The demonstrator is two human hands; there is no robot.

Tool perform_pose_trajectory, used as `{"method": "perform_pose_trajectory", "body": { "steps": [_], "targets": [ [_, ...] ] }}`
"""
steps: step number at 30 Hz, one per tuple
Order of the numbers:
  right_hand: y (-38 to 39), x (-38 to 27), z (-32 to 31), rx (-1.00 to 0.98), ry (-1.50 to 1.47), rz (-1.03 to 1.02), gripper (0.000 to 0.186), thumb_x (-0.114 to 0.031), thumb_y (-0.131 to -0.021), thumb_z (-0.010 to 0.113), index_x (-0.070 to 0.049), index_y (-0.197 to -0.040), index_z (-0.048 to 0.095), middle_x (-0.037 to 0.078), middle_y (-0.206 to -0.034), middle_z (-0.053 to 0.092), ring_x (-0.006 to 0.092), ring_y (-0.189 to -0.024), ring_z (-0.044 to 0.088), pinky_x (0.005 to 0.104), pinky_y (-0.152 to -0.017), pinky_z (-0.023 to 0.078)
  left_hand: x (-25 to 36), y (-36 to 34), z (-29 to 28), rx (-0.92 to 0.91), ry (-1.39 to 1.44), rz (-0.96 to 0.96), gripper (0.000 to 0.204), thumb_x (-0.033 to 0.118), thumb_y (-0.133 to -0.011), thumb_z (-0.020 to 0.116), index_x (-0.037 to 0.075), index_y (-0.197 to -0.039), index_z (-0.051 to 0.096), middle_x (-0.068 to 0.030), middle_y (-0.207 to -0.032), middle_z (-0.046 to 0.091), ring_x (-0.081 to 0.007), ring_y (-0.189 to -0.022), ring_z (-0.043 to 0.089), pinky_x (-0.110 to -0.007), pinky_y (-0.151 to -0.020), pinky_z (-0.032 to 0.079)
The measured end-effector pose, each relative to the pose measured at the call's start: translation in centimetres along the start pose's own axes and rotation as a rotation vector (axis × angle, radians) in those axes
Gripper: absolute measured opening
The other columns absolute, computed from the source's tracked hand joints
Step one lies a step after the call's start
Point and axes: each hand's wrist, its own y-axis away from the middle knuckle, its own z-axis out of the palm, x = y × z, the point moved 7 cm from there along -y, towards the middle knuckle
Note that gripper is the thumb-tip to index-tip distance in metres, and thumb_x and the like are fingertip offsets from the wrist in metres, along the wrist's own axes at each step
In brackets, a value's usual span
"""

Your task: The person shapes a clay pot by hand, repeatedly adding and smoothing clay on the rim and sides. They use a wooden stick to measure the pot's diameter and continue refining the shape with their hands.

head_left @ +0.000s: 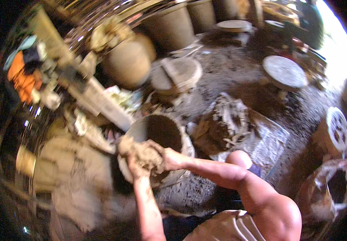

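A rough lump of wet, grey-brown clay (147,156) is gripped between both my hands. It is held over a wide round tub (186,141) with a pale, clay-smeared rim and a dark inside. My left hand (136,168) closes on the lump's near left side. Against its right side my right hand (171,159) is pressed, fingers curled into the clay. Some fingertips are hidden by the lump. To the right of the tub lies a heap of stringy clay (233,120) on a pale plastic sheet (271,141).
Left of the tub leans a long board (106,103). Beyond it stand a large round pot (128,63) and a round slab (188,74). Another disc-topped stand (285,72) is at the far right. Large tubs (169,28) line the back. A plastic-lined container (313,185) sits at right.
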Motion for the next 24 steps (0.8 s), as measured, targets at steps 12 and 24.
{"method": "perform_pose_trajectory", "body": {
  "steps": [12,24],
  "targets": [
    [-0.4,0.2,1.7,-0.090,-0.513,-0.024,0.092,-0.016,-0.065,0.084,-0.001,-0.140,0.032,0.005,-0.125,0.056,0.0145,-0.114,0.050,0.0297,-0.101,0.039,3.6,0.5,0.5,0.073,-0.287,0.382,0.074,0.061,-0.085,0.053,0.010,-0.136,0.038,-0.0100,-0.115,0.057,-0.0253,-0.099,0.059,-0.041,-0.088,0.049],
    [-0.4,-0.4,2.0,-0.247,-0.708,0.109,0.096,-0.014,-0.065,0.085,0.000,-0.141,0.029,0.009,-0.135,0.047,0.0163,-0.123,0.044,0.0337,-0.106,0.034,5.0,0.9,1.8,0.069,-0.305,0.555,0.079,0.035,-0.078,0.068,-0.002,-0.139,0.035,-0.0111,-0.133,0.049,-0.0228,-0.118,0.050,-0.036,-0.102,0.038]
  ]
}}
